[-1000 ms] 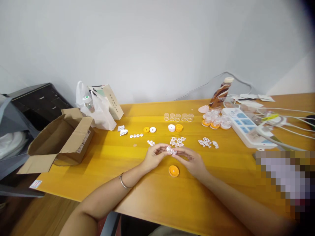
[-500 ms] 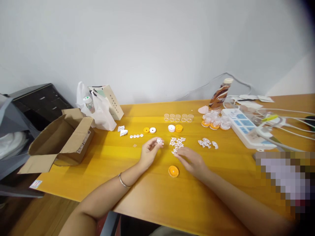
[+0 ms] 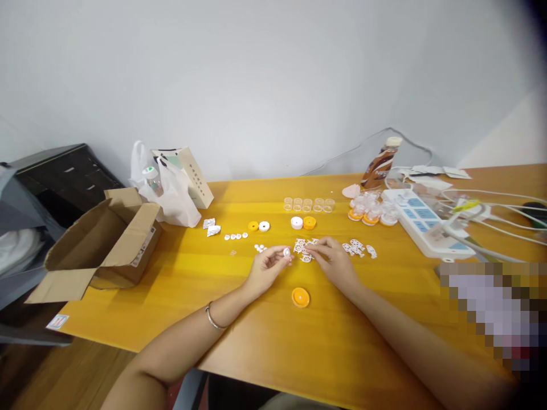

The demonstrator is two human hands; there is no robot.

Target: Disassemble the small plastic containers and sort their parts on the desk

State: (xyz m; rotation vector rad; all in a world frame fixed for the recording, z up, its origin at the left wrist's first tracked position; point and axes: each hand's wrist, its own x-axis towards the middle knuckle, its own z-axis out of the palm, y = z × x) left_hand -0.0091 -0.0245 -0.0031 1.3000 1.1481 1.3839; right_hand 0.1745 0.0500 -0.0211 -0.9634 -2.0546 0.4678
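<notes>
1. Left hand: thumb and fingers clamped on a small white part, held above the middle of the surface.
2. Right hand: thumb and forefinger close together at the cluster of white openwork pieces, mid-surface; whether clamped on one, cannot tell.
3. Orange cup: one, on the surface, between the cluster and the front edge.
4. Clear cups: five, in a row toward the back edge.
5. Cardboard box: one, flaps open, by the left edge.
</notes>
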